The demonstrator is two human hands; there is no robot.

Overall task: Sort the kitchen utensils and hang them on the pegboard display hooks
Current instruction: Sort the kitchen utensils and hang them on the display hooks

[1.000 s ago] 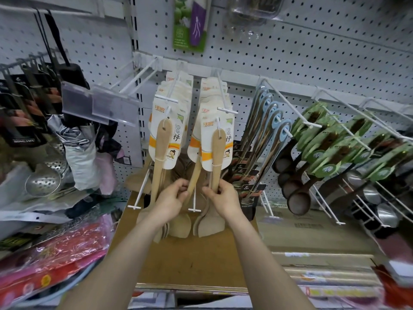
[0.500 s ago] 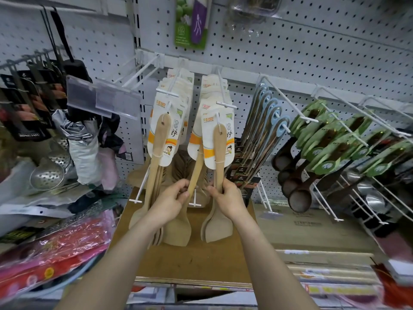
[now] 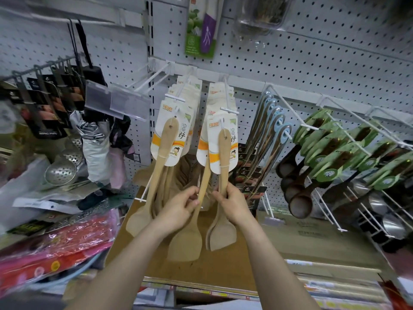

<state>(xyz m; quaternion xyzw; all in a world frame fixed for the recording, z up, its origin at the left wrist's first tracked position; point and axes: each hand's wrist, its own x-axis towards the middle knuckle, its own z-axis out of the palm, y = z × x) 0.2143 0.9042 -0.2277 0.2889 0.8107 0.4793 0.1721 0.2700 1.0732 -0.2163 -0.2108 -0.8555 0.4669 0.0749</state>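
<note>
Hands have barely shifted: left hand (image 3: 178,212) clenches the pale wooden spatula (image 3: 186,245) by its handle, top hidden behind cards under the white wire hook (image 3: 227,97) (hanging unconfirmed); right hand (image 3: 233,203) grips the front carded spatula (image 3: 224,153), apparently steadying it.

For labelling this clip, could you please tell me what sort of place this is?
Most likely a shop's kitchenware aisle: a white pegboard with wire hooks, many identical carded wooden spatulas hanging in rows, and clear price-tag holders.

A black hanging card (image 3: 48,130) carries white capitals, roughly "MONGJIAYU". The spatula cards (image 3: 183,139) show Chinese characters too blurred to read.
</note>
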